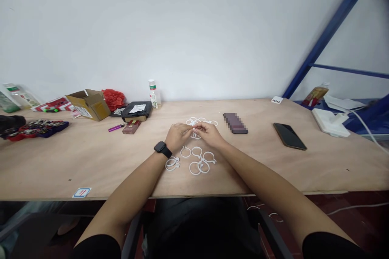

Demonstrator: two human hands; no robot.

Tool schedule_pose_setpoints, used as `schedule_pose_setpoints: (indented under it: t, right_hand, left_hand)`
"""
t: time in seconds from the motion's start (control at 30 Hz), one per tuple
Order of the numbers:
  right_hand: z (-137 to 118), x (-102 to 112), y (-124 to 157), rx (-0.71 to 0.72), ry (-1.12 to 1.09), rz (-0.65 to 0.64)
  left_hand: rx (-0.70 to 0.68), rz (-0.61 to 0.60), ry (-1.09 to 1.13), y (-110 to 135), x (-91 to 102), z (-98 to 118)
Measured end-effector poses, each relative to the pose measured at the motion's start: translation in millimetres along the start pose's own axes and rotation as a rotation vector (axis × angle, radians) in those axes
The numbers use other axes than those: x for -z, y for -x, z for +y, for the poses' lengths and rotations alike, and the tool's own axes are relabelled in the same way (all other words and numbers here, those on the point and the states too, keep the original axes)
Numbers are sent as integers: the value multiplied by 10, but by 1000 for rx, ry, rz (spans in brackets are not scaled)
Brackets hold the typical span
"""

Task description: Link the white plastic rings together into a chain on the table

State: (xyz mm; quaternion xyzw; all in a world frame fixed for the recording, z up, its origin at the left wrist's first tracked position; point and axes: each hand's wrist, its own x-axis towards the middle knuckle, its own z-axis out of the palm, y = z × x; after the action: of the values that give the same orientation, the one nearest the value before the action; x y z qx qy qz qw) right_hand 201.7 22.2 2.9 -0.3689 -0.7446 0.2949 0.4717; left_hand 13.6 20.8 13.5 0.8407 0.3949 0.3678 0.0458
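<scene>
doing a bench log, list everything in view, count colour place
rings: roughly a dozen, white, centre
table: one, brown, underneath
wall: one, white, behind
frame: one, blue, right
bottles: several, clear, back left
parcel: one, black, left
carton: one, brown, left
bag: one, red, left
small box: one, maroon, left
stick: one, purple, left
pile: one, mixed, far left
sticker: one, white, front left
blurred item: one, dark, right
phone: one, black, right
hub: one, white, back right
drink bottle: one, amber, right
adapter: one, white, right
chair: one, dark, bottom
watch: one, black, left wrist
hands: two, bare, centre
</scene>
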Motion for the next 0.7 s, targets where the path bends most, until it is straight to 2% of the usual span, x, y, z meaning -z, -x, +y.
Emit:
schedule_pose_setpoints:
  t: [0.1,0.13,0.27,0.3,0.37,0.43,0.6,0.7]
  right_hand:
    - [47,102,-23,122,289,75]
    - [72,140,-36,150,380,92]
    - [167,238,-74,127,581,102]
    - [176,242,-74,110,588,95]
    - [164,225,-57,95,559,78]
    - [116,181,-25,96,490,35]
    - [-32,38,38,13,200,-146]
    - [-57,-19,41,-48,2,-207]
  left_hand:
    - [72,-20,-6,10,121,-28]
    - [104,-89,4,20,169,-42]
    - [220,-553,131,71,283,-102]
    - [234,-616,150,80,281,-110]
    - [230,-656,138,87,251,-113]
    - [202,-599,85,79,207,-104]
    - [80,-257,18,46,139,-74]
    - [9,-110,40,48,117,-64]
